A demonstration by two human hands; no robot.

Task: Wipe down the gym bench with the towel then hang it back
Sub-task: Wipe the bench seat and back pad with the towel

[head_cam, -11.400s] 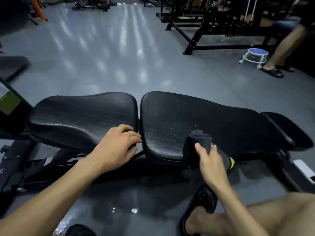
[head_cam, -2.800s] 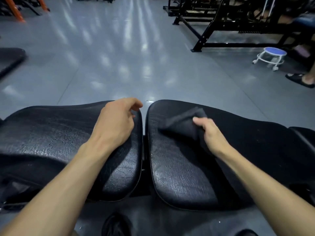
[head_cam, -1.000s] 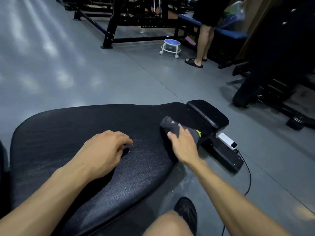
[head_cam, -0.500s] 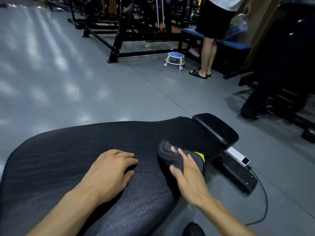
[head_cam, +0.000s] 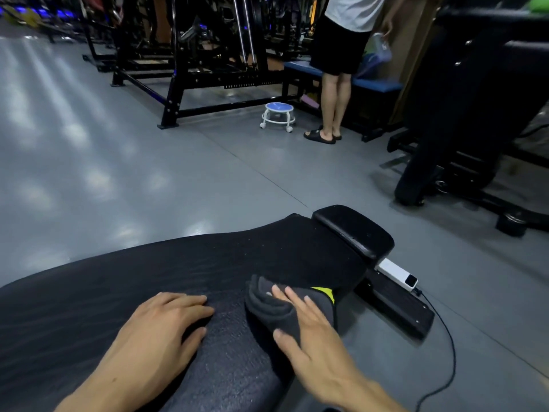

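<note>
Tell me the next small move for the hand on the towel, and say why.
Probably slide the right hand, whose straight fingers press the bunched dark towel flat, along the bench pad toward the small end pad. The towel sits near the pad's near edge, that stretch lies just beyond it, and the left hand rests flat on the pad.

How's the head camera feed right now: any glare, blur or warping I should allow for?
Head view: dim overall; soft ceiling-light glare streaks the grey floor; wide-angle warping bows the bench pad; right hand on the towel slightly motion-blurred; left hand sharper.
</note>
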